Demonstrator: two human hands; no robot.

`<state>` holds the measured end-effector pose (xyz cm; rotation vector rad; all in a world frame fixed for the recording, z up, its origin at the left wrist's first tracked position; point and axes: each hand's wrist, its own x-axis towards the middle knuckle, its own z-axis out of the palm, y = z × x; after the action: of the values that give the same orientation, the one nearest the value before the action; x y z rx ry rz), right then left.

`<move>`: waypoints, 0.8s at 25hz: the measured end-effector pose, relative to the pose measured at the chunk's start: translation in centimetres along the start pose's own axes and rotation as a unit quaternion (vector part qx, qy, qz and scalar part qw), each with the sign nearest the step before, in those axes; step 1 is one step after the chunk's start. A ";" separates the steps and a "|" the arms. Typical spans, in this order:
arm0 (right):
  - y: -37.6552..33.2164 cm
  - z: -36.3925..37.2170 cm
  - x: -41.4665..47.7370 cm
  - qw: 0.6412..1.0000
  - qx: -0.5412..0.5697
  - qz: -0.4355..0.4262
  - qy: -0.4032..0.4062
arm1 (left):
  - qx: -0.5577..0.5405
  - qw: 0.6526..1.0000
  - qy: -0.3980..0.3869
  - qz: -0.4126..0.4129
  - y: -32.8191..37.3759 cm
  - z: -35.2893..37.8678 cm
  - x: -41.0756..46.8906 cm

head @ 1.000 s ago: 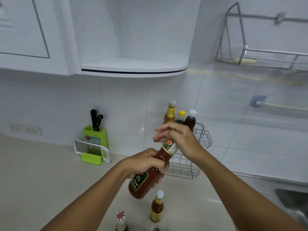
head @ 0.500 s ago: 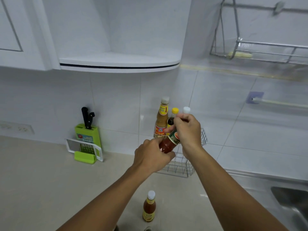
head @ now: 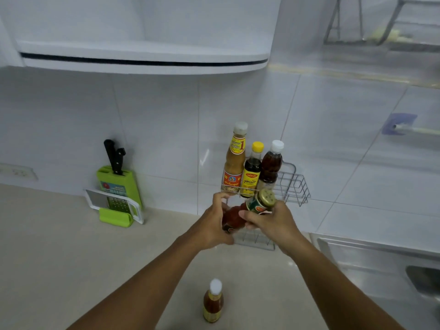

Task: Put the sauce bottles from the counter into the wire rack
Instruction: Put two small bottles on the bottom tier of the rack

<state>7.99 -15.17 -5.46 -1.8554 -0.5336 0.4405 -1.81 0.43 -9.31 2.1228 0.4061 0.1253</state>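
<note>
A red sauce bottle (head: 234, 216) with a gold cap is tilted, cap up and to the right, just in front of the wire rack (head: 295, 186). My left hand (head: 212, 225) grips its body and my right hand (head: 273, 221) holds its neck below the cap. Three bottles stand in the rack's back row: a tall tan one (head: 234, 163), a dark one with a yellow cap (head: 252, 172) and a brown one with a white cap (head: 271, 165). A small orange bottle with a white cap (head: 213, 303) stands on the counter near me.
A green knife block (head: 116, 184) with a grater leans on the tiled wall to the left. A rounded white shelf (head: 142, 55) hangs above. A steel sink (head: 381, 263) lies to the right, with a metal wall rack (head: 385, 32) above it.
Both hands carried the red bottle forward to the wire rack. The view moved closer, and a bottle at the bottom edge dropped out of sight.
</note>
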 end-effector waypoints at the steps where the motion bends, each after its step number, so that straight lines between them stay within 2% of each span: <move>1: 1.1 0.1 0.8 0.999 -0.036 -0.009 0.025 | 0.003 0.999 -0.006 -0.032 -1.6 -0.1 0.8; 4: 3.8 0.6 2.4 0.994 -0.084 -0.025 0.066 | 0.014 0.989 -0.011 -0.149 -6.5 0.2 3.0; 7: 6.3 2.0 3.9 0.993 -0.084 -0.047 0.060 | -0.025 0.977 -0.008 -0.210 -9.6 1.4 5.0; 15: 8.7 4.7 8.7 0.992 -0.092 -0.079 0.046 | -0.085 0.956 -0.013 -0.282 -12.6 4.6 9.5; 20: 10.9 6.2 10.5 0.987 -0.144 -0.065 0.035 | -0.081 0.958 -0.004 -0.276 -13.1 5.3 10.6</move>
<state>14.98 -7.76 -18.22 -2.0884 -0.6949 0.2172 6.27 6.38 -23.86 1.7769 0.9342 -0.1681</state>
